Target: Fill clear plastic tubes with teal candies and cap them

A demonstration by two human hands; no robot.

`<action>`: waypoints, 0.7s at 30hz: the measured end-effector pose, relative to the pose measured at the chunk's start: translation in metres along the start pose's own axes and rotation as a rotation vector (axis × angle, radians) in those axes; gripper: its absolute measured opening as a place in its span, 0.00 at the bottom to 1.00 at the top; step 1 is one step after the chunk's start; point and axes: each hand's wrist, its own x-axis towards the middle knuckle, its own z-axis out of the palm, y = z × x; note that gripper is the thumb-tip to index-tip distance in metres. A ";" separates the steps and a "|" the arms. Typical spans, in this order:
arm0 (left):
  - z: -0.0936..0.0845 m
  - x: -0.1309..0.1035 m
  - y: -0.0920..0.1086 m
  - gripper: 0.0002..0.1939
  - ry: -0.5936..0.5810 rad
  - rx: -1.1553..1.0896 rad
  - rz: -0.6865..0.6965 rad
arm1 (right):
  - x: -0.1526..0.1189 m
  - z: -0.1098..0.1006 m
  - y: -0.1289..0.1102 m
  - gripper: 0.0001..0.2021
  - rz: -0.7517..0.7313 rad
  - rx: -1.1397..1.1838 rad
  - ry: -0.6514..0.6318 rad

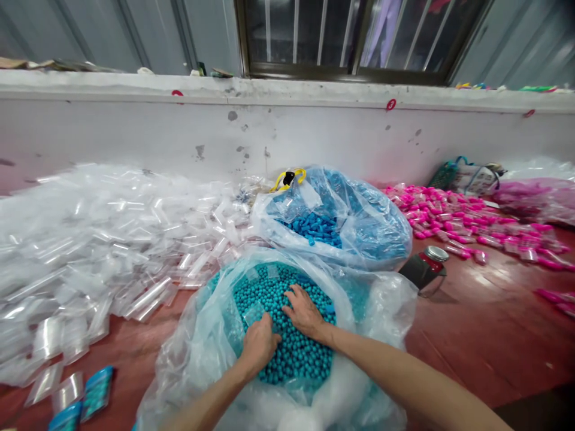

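A big clear plastic bag point(188, 335) stands open in front of me, full of round teal beads point(296, 359). My left hand point(262, 342) is over the beads with its fingers curled. A clear plastic tube point(254, 312) shows at its knuckles and seems to be in its grip, though the fingers partly hide the contact. My right hand point(305, 312) rests on the beads to the right, palm down, fingers apart. Two more clear pieces point(272, 272) lie on the beads near the bag's back rim.
Many clear plastic tubes point(112, 239) are heaped at left. Bead-filled tubes point(97, 392) lie at lower left. Behind my bag sits a bag of blue caps point(377, 227). At right are a jar with a metal lid point(435, 257) and a pile of pink-capped tubes point(453, 209).
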 end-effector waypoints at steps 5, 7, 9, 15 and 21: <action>0.008 0.002 -0.007 0.10 0.011 -0.051 -0.031 | 0.034 0.001 0.018 0.13 0.043 0.218 0.119; 0.010 0.001 -0.008 0.08 0.017 -0.078 -0.055 | 0.040 0.001 0.022 0.11 0.033 0.280 0.133; 0.011 0.003 -0.007 0.07 0.039 -0.111 -0.084 | 0.042 0.001 0.020 0.11 0.030 0.345 0.139; 0.015 0.018 0.006 0.04 0.095 -0.261 -0.160 | 0.033 0.008 -0.004 0.10 0.071 0.645 0.086; 0.011 0.020 0.008 0.06 0.005 -0.561 -0.185 | 0.030 0.018 -0.023 0.18 0.277 0.875 0.055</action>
